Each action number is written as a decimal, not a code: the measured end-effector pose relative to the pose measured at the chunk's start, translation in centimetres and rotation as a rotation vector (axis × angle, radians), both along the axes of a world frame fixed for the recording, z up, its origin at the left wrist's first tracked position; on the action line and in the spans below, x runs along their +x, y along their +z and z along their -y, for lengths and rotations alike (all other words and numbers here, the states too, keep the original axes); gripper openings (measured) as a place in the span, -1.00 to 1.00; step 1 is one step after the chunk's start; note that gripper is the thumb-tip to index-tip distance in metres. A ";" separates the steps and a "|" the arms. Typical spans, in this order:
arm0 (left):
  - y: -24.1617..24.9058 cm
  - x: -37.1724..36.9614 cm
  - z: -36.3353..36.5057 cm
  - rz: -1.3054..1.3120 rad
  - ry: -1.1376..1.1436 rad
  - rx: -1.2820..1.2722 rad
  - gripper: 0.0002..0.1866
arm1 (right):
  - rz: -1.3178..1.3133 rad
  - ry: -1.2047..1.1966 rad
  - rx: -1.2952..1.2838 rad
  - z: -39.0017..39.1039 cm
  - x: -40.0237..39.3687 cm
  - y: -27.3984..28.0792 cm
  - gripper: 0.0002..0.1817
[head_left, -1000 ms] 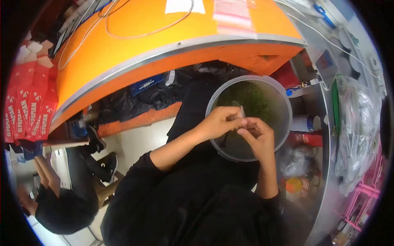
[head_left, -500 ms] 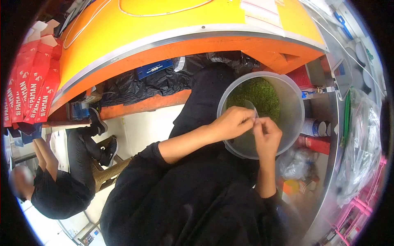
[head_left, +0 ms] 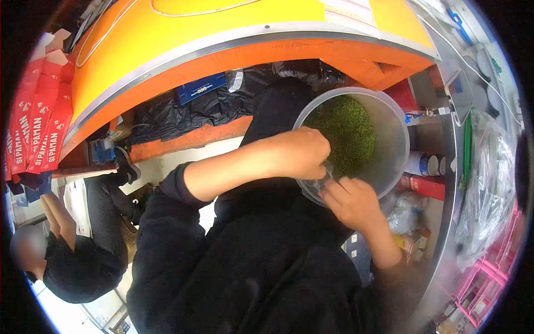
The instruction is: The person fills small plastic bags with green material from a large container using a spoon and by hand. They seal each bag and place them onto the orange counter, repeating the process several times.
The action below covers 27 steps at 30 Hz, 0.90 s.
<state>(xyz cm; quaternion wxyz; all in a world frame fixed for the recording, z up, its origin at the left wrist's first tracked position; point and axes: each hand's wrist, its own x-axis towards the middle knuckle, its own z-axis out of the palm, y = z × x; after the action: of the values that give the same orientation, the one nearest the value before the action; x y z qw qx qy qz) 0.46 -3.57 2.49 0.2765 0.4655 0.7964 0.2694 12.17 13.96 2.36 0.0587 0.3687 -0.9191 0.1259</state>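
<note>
A small clear plastic bag (head_left: 329, 170) is pinched between my two hands, over the near rim of a translucent plastic bucket (head_left: 396, 146). My left hand (head_left: 305, 152) is curled closed on the bag's upper left side, its back toward me. From the lower right, my right hand (head_left: 351, 201) grips the bag with bent fingers. Inside the bucket lies a heap of finely chopped green leafy stuff (head_left: 350, 131). The bucket leans close against my dark-clothed leg (head_left: 272, 119).
A yellow table (head_left: 222, 22) with an orange edge runs across the front. Red boxes (head_left: 41, 119) stand at the left, near a seated person (head_left: 83, 256). Stacked paper cups (head_left: 424, 164) and plastic packaging (head_left: 486, 178) lie to the right.
Both hands have moved down and left with the plastic bag, from over the bucket to its near rim. More of the green heap shows now. The whole view has shifted slightly.
</note>
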 end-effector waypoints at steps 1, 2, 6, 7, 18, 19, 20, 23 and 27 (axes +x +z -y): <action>1.0 -0.1 0.4 0.033 0.013 0.014 -0.76 | 0.069 0.019 0.008 0.0 0.2 0.1 -0.78; 1.8 -0.2 0.7 0.065 0.021 0.027 -0.75 | 0.116 -0.014 -0.069 0.1 0.0 0.8 -0.76; 0.4 1.6 2.5 0.387 -0.007 0.416 -0.48 | 0.132 -0.054 -0.523 1.2 -0.3 -0.6 -0.73; 0.0 2.2 2.9 0.477 -0.037 0.428 -0.36 | 0.135 -0.072 -0.613 2.2 -0.5 -1.0 -0.74; -5.0 0.6 9.0 1.122 0.695 1.147 -0.56 | 0.672 -0.703 0.129 1.0 -2.7 -9.3 -0.71; -5.2 0.6 9.7 1.093 0.743 1.139 -0.56 | 0.627 -0.757 0.273 0.5 -3.0 -8.6 -0.71; -5.3 0.7 10.3 1.064 0.790 1.129 -0.56 | 0.492 -0.809 0.415 -0.3 -3.1 -8.2 -0.77; -5.9 0.6 11.0 0.980 0.871 1.044 -0.45 | 0.100 -0.948 0.593 -3.2 -5.3 -9.1 -0.88; -4.8 0.7 9.5 0.958 0.864 1.006 -0.51 | 0.133 -0.672 0.835 -2.1 -5.7 -8.6 -0.86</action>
<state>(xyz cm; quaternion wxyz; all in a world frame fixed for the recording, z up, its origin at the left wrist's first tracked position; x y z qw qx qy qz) 1.19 -13.09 -2.32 0.2164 0.0203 0.4849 0.8471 6.52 16.02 -6.27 -0.1143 0.0376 -0.9600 -0.2528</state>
